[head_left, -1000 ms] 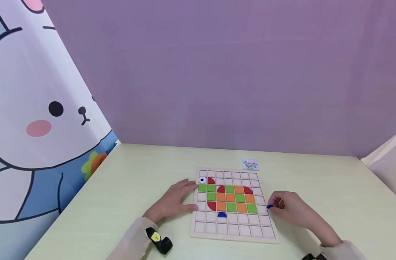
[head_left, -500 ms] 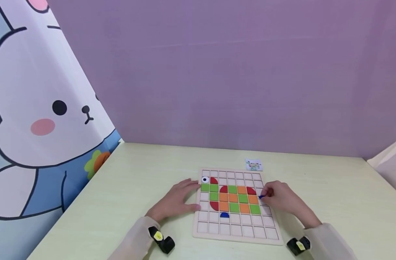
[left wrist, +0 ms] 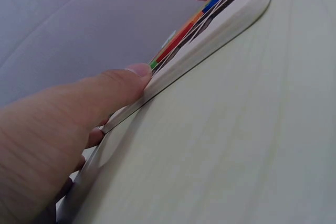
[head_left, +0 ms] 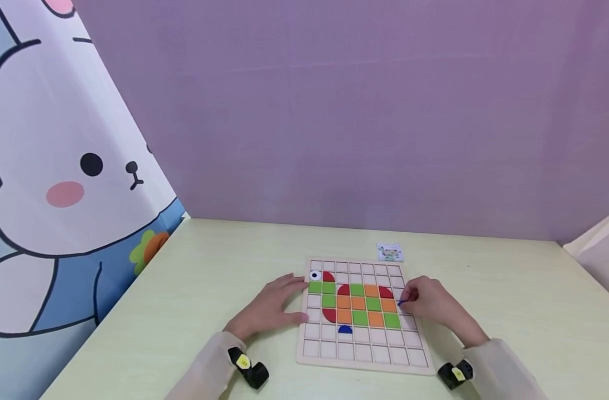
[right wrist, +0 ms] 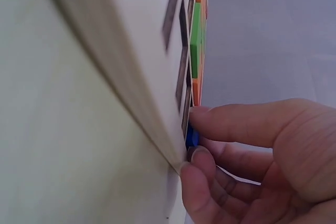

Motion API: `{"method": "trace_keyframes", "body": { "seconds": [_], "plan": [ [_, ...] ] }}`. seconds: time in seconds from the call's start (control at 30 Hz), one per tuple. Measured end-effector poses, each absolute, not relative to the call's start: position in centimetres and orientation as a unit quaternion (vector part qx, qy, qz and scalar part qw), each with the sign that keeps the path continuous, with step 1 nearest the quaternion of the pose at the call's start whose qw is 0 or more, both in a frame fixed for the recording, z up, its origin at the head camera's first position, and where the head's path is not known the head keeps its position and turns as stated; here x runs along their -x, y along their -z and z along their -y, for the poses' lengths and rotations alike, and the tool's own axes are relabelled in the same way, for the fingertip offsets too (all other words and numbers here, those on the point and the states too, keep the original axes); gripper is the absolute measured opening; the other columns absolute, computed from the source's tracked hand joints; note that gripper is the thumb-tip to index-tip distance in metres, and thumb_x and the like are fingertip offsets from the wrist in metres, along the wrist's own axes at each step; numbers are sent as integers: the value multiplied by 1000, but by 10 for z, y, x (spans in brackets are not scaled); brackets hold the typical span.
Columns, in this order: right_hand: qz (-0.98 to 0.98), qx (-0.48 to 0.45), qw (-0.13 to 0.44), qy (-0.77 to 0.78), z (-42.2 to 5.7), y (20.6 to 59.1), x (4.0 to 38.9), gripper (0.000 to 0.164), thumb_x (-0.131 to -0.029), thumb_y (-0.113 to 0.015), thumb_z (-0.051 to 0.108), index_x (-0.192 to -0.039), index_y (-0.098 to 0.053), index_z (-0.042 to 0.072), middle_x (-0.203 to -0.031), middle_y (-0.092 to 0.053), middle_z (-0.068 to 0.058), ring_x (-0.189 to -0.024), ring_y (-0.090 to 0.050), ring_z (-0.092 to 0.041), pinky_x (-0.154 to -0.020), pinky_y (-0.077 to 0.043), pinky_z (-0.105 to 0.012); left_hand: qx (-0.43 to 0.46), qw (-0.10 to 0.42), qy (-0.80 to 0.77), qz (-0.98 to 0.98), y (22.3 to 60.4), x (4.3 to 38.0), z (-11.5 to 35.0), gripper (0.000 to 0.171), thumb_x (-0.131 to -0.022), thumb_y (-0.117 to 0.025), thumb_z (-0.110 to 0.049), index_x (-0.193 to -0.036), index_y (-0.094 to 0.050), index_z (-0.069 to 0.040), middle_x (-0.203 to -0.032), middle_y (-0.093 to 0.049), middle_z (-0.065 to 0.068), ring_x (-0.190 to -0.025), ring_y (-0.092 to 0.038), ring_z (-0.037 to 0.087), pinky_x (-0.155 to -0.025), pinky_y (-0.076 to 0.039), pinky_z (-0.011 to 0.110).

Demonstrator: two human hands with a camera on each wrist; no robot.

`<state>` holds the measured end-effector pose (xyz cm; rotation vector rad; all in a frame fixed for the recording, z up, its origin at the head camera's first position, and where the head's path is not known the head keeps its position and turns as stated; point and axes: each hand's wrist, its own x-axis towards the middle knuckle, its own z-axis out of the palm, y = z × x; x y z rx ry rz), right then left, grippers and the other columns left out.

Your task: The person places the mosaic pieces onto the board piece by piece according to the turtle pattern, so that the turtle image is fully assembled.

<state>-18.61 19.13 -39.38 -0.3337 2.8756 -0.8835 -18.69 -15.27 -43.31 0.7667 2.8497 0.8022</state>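
A pale wooden grid board (head_left: 354,365) lies on the table, with green, orange and red tiles set in several of its squares. My left hand (head_left: 269,308) rests at its left side, and the thumb touches the edge in the left wrist view. My right hand (head_left: 430,301) is at the right side of the board, pinching a small blue piece (right wrist: 192,137) between thumb and fingers at a square of the right column. Its full shape is hidden by the fingers. A blue half-round piece (head_left: 345,329) sits below the orange tiles. A round eye piece (head_left: 315,275) sits near the top left.
A small picture card (head_left: 390,253) lies just beyond the board's far right corner. A purple backdrop (head_left: 364,122) rises behind the table (head_left: 224,250). A cartoon-printed cloth (head_left: 29,139) hangs at the left.
My right hand has moved left and away from me, bringing the blue piece from beside the board to its right column. The left hand stays at the board's edge.
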Motion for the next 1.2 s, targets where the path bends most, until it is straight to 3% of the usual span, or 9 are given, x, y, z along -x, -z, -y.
{"method": "trace_keyframes", "body": {
  "seconds": [0.57,0.9,1.2],
  "plan": [
    [-954,122,25,272,-205,386,171,6,-78,-71,3,-77,-66,6,-71,-60,0,-65,-48,-14,-55,-41,-22,-260,44,-262,-928,433,184,150,74,-83,-62,-58,-144,-43,-21,-152,-38,3,-145,-23,30,-114,-21,58],
    [-959,143,11,245,-241,375,155,10,-73,-70,1,-80,-65,6,-71,-59,2,-64,-49,-11,-54,-41,-21,-263,38,-258,-929,435,183,154,74,-83,-63,-56,-144,-43,-20,-151,-39,4,-144,-24,31,-113,-24,58],
    [-963,135,22,230,-278,375,130,13,-75,-73,6,-84,-64,9,-74,-58,4,-63,-48,0,-54,-42,-20,-265,36,-255,-929,439,183,158,75,-83,-62,-58,-144,-43,-20,-151,-39,4,-144,-24,32,-113,-24,60]
  ]
}}
